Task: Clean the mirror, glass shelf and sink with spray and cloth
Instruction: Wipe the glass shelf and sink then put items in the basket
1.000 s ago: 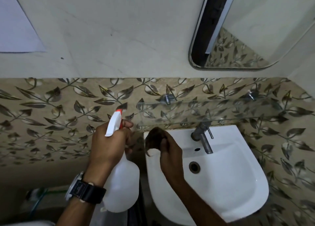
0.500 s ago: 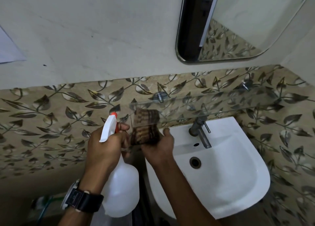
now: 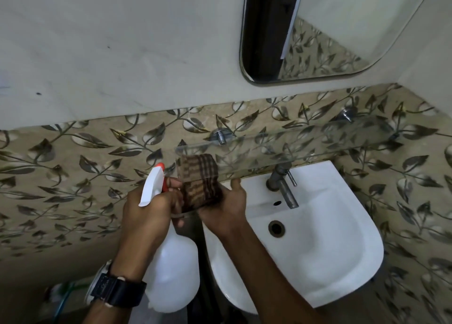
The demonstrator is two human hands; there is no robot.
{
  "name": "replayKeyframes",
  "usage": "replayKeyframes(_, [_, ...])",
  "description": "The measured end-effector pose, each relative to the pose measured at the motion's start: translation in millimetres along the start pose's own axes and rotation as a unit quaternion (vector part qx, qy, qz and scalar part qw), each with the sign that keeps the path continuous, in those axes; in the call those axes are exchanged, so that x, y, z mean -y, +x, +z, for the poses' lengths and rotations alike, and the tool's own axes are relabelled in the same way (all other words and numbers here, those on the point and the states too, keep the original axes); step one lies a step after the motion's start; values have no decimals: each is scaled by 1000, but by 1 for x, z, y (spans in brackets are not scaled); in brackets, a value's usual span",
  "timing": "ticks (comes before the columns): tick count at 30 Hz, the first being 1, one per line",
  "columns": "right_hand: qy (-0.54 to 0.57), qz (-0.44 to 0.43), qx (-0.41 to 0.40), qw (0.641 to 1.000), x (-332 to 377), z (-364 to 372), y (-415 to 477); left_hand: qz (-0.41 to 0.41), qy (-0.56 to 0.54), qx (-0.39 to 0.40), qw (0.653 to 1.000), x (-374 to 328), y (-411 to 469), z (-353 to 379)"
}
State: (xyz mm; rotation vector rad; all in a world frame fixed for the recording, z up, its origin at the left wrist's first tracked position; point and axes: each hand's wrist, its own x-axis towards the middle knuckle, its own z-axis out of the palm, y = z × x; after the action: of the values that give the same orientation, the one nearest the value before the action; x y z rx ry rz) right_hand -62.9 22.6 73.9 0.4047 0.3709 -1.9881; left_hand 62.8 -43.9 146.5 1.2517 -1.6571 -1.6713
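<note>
- Two hands worked at lower centre of the frame. Our left hand was wrapped round the neck of the spray bottle, one finger on its orange trigger. Our right hand clasped the striped cloth, which was folded over the left end of the glass shelf.
- We judged the cloth soft and limp, best pinched around the shelf's edge.
- We judged the shelf stiff, slick and breakable, so it wanted light pressure, near its bracket.
- We took the bottle for light plastic, surest held at the neck.
- We could read no label or writing on the bottle or the wristwatch.
</note>
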Motion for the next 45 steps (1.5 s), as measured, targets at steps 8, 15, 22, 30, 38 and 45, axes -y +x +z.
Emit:
replayKeyframes(8, [58,-196,-27,979,99,-15,-14,31,-26,2,999,-19,3,16])
replayKeyframes(15, [-54,-40,1,998,37,2,2,59,-1,37,998,-27,9,43])
replayKeyframes(22, [59,-207,-44,975,147,-16,-15,80,-37,59,994,-39,9,67])
replayKeyframes(30, [-34,-163,12,986,127,-12,-10,71,-12,111,991,-49,15,100])
replayKeyframes(38, [44,-358,-101,927,237,-25,-35,55,9,183,982,-56,16,124])
replayKeyframes(45, [-11,-264,-105,959,212,-27,-25,63,40,254,964,-59,20,152])
